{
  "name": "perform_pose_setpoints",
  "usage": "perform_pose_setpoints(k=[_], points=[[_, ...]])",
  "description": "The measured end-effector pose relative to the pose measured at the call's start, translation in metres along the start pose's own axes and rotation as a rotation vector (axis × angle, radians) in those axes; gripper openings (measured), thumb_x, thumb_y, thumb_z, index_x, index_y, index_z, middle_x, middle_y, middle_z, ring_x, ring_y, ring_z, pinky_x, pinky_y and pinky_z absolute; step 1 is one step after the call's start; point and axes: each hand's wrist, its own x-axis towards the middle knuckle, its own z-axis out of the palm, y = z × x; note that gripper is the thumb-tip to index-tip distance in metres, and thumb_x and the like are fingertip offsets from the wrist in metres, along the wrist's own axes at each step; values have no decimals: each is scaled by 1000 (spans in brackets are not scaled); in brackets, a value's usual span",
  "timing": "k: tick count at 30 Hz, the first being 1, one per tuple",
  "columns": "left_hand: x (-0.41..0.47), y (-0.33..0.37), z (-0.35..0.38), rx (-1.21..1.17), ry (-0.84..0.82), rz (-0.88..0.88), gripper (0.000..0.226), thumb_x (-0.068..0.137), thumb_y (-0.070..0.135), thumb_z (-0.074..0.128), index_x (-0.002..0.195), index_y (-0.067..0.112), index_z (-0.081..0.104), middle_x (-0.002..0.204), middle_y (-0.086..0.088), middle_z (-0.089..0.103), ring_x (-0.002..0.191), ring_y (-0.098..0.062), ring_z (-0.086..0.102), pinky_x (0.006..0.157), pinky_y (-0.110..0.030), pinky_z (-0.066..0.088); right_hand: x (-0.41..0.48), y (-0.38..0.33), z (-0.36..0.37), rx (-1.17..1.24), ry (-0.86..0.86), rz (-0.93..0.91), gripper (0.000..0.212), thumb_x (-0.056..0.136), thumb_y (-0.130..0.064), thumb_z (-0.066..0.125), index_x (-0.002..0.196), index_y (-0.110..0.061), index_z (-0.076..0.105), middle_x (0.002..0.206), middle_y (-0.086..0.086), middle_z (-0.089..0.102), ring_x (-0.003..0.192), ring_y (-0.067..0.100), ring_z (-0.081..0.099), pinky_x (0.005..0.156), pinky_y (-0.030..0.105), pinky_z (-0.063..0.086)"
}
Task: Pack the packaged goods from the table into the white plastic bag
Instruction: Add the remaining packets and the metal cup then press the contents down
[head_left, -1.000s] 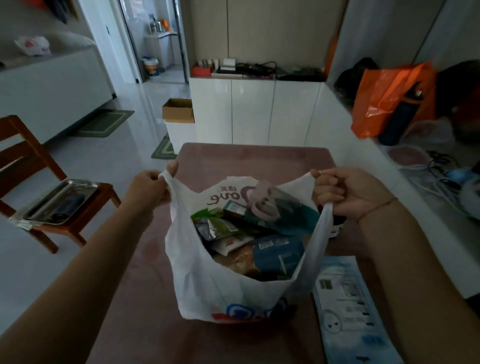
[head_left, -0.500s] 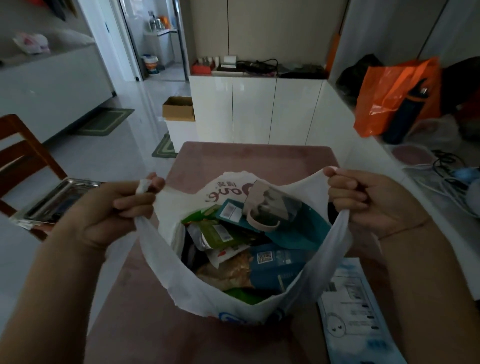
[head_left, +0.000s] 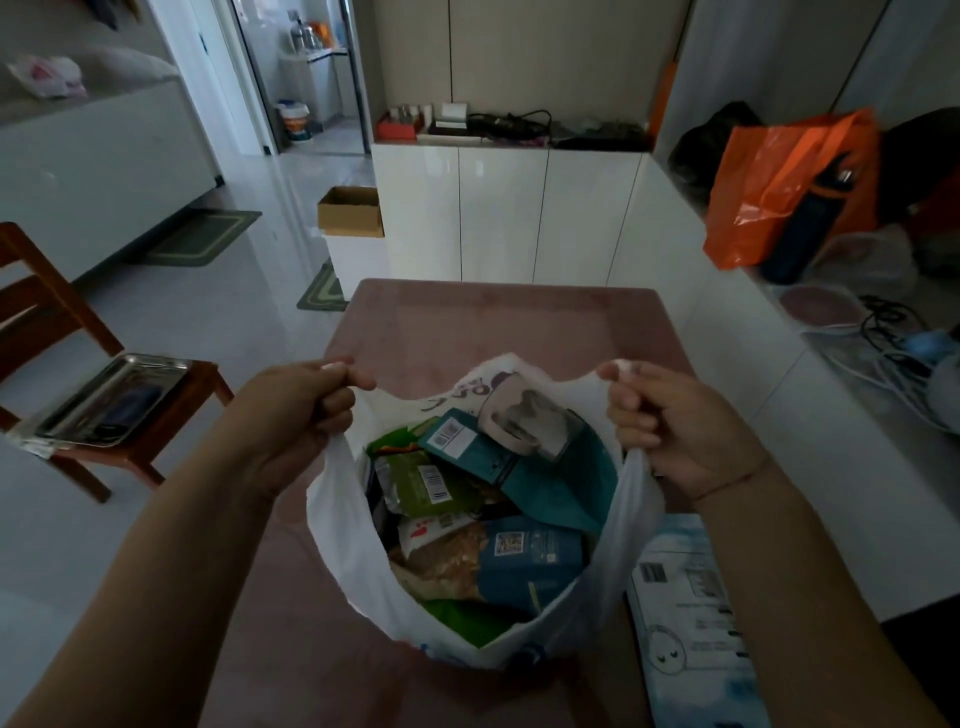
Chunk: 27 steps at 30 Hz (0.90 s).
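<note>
Head view: a white plastic bag (head_left: 353, 545) sits on a pink table (head_left: 498, 322), its mouth held wide. The left hand (head_left: 291, 410) grips the bag's left handle, fingers (head_left: 337, 400) curled tight round it. The right hand (head_left: 670, 421) grips the right handle the same way. Inside the bag lie packaged goods: a green pouch (head_left: 421, 478), a teal pack (head_left: 550, 483) and a blue box (head_left: 530, 561). Just right of the bag, a pale blue packet (head_left: 685, 623) lies flat on the table.

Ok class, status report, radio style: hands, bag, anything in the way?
Left hand and right hand each grip a handle. White plastic bag held open, full of packaged goods. One pale blue packet on the table beside the bag.
</note>
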Motion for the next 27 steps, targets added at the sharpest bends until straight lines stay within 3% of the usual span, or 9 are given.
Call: perform_pose_setpoints(k=[3, 7, 11, 14, 16, 18, 20, 23, 27], points=[[-2, 2, 4, 41, -18, 47, 17, 97, 1, 33, 104, 9, 46, 61, -5, 66, 37, -6, 36, 33, -14, 29, -4, -9, -2, 40, -76, -84, 26, 98, -6, 32, 95, -2, 57, 51, -4, 49, 36, 2, 37, 30, 14, 32], [-6, -10, 1, 267, 37, 90, 30, 94, 4, 38, 123, 12, 40, 77, -9, 65, 41, -8, 36, 36, -17, 30, 5, 12, -6, -72, 48, -49, 27, 99, -3, 31, 91, -7, 57, 53, 0, 47, 37, 6, 37, 34, 15, 33], [-8, -18, 0, 242, 54, 104, 36, 94, 0, 36, 128, 10, 39, 71, -7, 57, 37, -6, 30, 35, -18, 23, 8, 22, -24, -171, 102, 19, 28, 100, -16, 37, 90, -5, 61, 59, 6, 56, 40, 9, 50, 41, 19, 45], [-8, -16, 5, 177, 63, 118, 32, 94, 1, 36, 124, 10, 42, 67, -6, 53, 35, -5, 29, 33, -16, 25, 20, 19, -62, -161, 354, 32, 51, 101, -40, 34, 81, -4, 63, 49, 2, 63, 37, 7, 56, 39, 17, 47], [-7, -14, 9, 155, 62, 121, 31, 94, 0, 36, 122, 10, 43, 66, -7, 52, 34, -5, 28, 31, -15, 25, 30, 21, -94, -237, 616, -18, 47, 100, -37, 35, 77, -5, 60, 44, 2, 62, 32, 6, 53, 38, 17, 45], [-5, -14, 14, 151, 59, 117, 30, 94, -1, 35, 121, 10, 44, 65, -6, 52, 34, -5, 28, 31, -15, 25, 42, 35, -130, -454, 845, -26, 31, 96, -25, 48, 78, -3, 62, 69, 16, 67, 49, 15, 61, 49, 24, 47], [-4, -14, 18, 145, 59, 115, 30, 94, 0, 36, 120, 11, 45, 64, -6, 52, 34, -5, 28, 32, -14, 24, 47, 55, -161, -791, 916, 76, 27, 89, -19, 61, 104, 2, 65, 110, 25, 64, 95, 30, 65, 78, 35, 50], [-2, -14, 21, 132, 67, 114, 30, 95, 0, 35, 121, 11, 44, 63, -5, 52, 33, -5, 27, 32, -15, 23, 33, 103, -195, -1051, 705, 428, 79, 76, -30, 76, 141, -2, 39, 144, 19, 42, 132, 36, 42, 108, 43, 38], [-1, -14, 22, 126, 72, 109, 29, 95, 2, 35, 121, 11, 45, 59, -3, 54, 34, -5, 28, 32, -15, 23, 14, 156, -203, -1242, 644, 788, 130, 55, -48, 87, 151, -11, 6, 156, 15, 14, 143, 35, 19, 113, 50, 30]])
